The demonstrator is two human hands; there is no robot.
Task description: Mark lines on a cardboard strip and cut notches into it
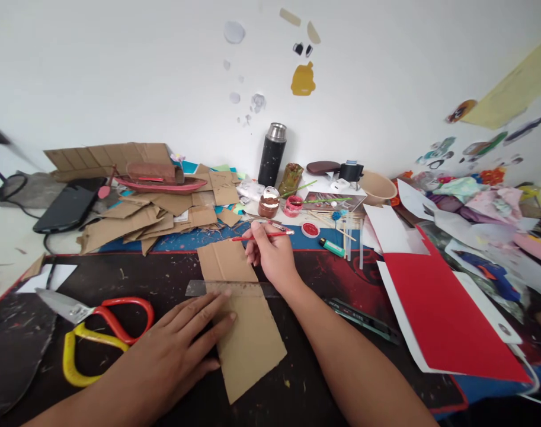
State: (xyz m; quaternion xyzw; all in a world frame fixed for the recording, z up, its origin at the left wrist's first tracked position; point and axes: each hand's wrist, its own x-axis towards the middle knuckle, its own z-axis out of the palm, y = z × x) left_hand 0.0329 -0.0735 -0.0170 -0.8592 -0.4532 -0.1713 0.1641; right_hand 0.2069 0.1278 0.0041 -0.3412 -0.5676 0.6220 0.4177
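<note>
Under your left grip (pixel 199 332): matt brown cardboard (pixel 250 350) | beneath its fingertips: clear plastic ruler (pixel 243 289) | left of it: scissors (pixel 70 305), smooth metal blades

Left hand (pixel 194 338) presses clear ruler (pixel 243 289) across cardboard piece (pixel 247 338) on dark mat (pixel 154 276)

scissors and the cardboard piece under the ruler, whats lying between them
The left hand lies between the scissors and the cardboard piece, its fingers reaching onto the clear ruler; the head view shows this.
</note>
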